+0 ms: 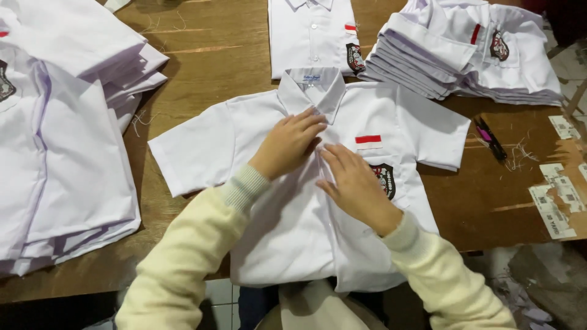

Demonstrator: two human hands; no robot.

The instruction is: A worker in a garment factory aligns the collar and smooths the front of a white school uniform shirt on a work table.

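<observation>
A white cotton shirt [293, 208] lies flat at the wooden bench's [489, 201] near edge, a red-and-white rectangular patch [368, 142] above its dark shield badge [386, 179]. Left hand [286, 145] and right hand [356, 184] press its placket, fingers together and flat.

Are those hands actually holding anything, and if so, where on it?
Both the left hand and right hand rest on the white shirt, fingers at its front button strip below the collar; a pinch cannot be told.
</observation>
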